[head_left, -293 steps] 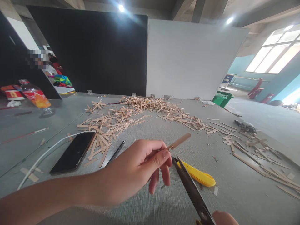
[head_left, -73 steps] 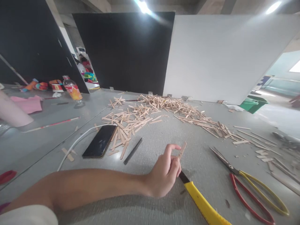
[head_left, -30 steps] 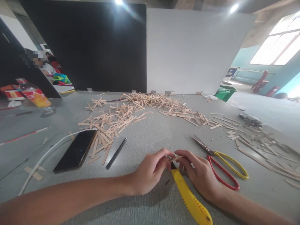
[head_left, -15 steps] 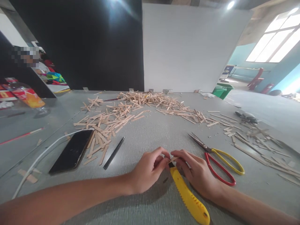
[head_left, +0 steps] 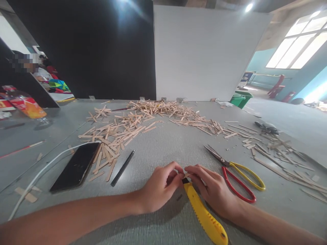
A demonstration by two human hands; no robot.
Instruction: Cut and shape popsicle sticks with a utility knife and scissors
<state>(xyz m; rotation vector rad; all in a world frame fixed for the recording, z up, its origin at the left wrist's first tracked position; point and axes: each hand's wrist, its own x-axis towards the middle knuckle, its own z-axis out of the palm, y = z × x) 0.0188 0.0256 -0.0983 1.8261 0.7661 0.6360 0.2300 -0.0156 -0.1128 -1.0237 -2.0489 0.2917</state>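
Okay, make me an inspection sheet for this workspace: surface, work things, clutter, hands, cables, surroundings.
Surface: grey table, finely textured; no spill seen.
Work things: small wooden piece, held; yellow-handled knife just below it in the picture; scissors to the right.
Clutter: loose wooden sticks in an arc across the table; pen and phone to the left; bottle at far left.
Hands: left hand and right hand close together, both pinching the wooden piece.
Cables: white cable from the phone's far end toward the lower left.
Surroundings: black panel and white panel behind; green bin at right; people at left.
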